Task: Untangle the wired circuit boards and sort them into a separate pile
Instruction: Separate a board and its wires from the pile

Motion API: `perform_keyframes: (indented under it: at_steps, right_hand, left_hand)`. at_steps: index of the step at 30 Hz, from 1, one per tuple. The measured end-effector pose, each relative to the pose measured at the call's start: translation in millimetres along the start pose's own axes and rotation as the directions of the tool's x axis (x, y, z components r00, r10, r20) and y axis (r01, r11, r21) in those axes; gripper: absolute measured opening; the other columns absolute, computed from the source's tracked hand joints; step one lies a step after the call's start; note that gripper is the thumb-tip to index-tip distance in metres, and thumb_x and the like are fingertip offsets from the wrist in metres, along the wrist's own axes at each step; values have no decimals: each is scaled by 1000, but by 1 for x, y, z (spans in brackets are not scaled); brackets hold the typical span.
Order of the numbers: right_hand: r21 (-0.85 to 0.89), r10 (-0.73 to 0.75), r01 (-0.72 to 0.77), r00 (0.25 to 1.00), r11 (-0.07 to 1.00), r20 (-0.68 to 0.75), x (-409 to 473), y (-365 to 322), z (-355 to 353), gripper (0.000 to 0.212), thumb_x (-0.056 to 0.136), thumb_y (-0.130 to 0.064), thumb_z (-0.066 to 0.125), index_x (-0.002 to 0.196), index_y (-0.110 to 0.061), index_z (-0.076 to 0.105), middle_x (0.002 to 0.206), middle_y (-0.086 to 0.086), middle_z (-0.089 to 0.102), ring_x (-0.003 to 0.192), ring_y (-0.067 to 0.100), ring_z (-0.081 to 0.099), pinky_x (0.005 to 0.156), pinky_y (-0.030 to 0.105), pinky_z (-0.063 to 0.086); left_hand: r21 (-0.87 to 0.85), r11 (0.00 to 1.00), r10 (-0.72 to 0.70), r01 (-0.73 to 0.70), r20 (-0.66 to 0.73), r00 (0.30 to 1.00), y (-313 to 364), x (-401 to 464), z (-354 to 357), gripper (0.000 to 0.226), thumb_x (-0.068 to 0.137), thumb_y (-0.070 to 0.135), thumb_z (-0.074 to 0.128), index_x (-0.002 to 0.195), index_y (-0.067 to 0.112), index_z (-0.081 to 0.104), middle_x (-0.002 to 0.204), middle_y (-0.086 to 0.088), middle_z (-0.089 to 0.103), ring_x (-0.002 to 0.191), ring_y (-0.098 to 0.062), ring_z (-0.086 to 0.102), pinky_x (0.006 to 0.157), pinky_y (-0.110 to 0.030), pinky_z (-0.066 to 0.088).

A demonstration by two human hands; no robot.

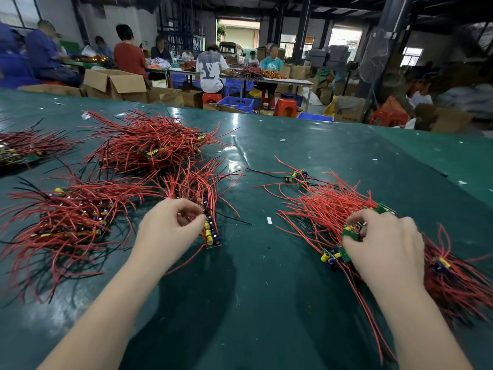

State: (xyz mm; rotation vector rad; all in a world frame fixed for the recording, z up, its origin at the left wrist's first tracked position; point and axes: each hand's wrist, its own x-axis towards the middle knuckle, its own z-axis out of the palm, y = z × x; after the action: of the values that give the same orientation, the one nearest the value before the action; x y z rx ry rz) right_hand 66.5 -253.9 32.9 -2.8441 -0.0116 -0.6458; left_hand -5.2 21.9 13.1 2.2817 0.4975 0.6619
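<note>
The room is a dim workshop hall with dark steel columns; people sit on red plastic stools [285, 106] at long tables toward twelve o'clock, among open cardboard boxes [117, 84] and a blue plastic crate [237, 104] whose contents I cannot make out.

My desk [266, 289] is covered in glossy dark green sheet that throws back the ceiling lights and is scattered with small white paper scraps.

On it lie bristling heaps of thin red wires with a few black ones. The biggest heap [149, 145] sits at eleven o'clock, a flatter heap [69, 217] at nine, and the tangled pile [333, 209] at three, its small green circuit boards carrying yellow and purple cylindrical capacitors.

Just right of my left hand [170, 225] is a neat row of stacked boards [210, 231], wires fanning up toward twelve. That grip is curled, thumb and fingertips pinching at the top of the row.

My right hand [384, 241] lies on the tangled pile, fingers bent around a green board [350, 233], gripping it.
</note>
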Motion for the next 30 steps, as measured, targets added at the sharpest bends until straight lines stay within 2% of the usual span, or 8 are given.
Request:
perform_keyframes:
  at_steps: [6, 10, 14, 18, 21, 23, 26, 30]
  right_hand:
    - [66, -25, 24, 999, 998, 27, -6, -8, -2, 25, 80, -25, 66, 104, -28, 69, 93, 2, 65, 99, 31, 48, 86, 38, 38]
    - [136, -132, 130, 991, 982, 8, -13, -21, 3, 19, 83, -28, 66, 102, -26, 69, 91, 1, 64, 95, 27, 48, 86, 39, 38]
    - [417, -289, 244, 956, 875, 49, -26, -37, 12, 14, 83, -24, 67, 96, -27, 69, 81, -11, 64, 85, 15, 55, 82, 32, 43]
    - [742, -287, -113, 876, 660, 388, -43, -57, 22, 10, 86, -24, 67, 95, -21, 69, 76, -7, 69, 67, 2, 62, 68, 15, 50]
    - [723, -373, -558, 621, 407, 689, -52, -70, 21, 18, 94, -26, 59, 95, -8, 62, 88, 15, 68, 67, 18, 67, 64, 33, 60]
    - [666, -414, -698, 542, 263, 731, -53, -73, 17, 29, 95, -32, 56, 96, -4, 59, 93, 21, 67, 69, 24, 70, 62, 34, 60]
    - [674, -419, -734, 588, 81, 692, -49, -71, 14, 37, 95, -34, 54, 100, 2, 59, 85, 19, 70, 68, 24, 70, 63, 33, 59]
    - [682, -353, -728, 620, 77, 701, -44, -68, 16, 35, 97, -31, 53, 93, 3, 60, 78, 18, 70, 63, 23, 69, 62, 31, 60]
  left_hand:
    - [341, 939, 29, -48, 62, 998, -6, -2, 5, 18, 83, 38, 67, 99, 28, 67, 102, 2, 54, 101, -25, 50, 88, -37, 42]
    - [271, 962, 12, -29, 67, 998, -5, -2, 1, 8, 83, 32, 70, 90, 27, 72, 80, 13, 57, 83, -13, 55, 78, -29, 42]
    - [116, 993, 20, -27, 60, 998, -4, -1, 6, 7, 78, 26, 77, 75, 23, 72, 64, 15, 63, 63, -5, 60, 67, -20, 46]
    - [-412, 902, -94, 128, 103, 990, 7, -4, 12, 8, 76, 20, 80, 74, 15, 74, 60, 5, 69, 54, -5, 67, 60, -10, 50]
    - [-703, 664, -159, 256, 202, 966, 19, -7, 19, 15, 82, 18, 72, 83, 3, 71, 69, -6, 69, 60, -9, 68, 61, -14, 53]
    - [-778, 557, -136, 291, 260, 956, 25, -11, 21, 20, 88, 17, 64, 84, -2, 69, 71, -8, 66, 62, -11, 65, 62, -16, 55]
    - [-803, 522, -30, 288, 321, 947, 30, -18, 20, 23, 89, 15, 58, 84, -3, 70, 76, -14, 69, 66, -14, 67, 62, -18, 55]
    - [-781, 568, 116, 258, 387, 915, 35, -25, 17, 25, 83, 18, 59, 71, 5, 76, 71, -14, 70, 57, -14, 65, 56, -17, 53]
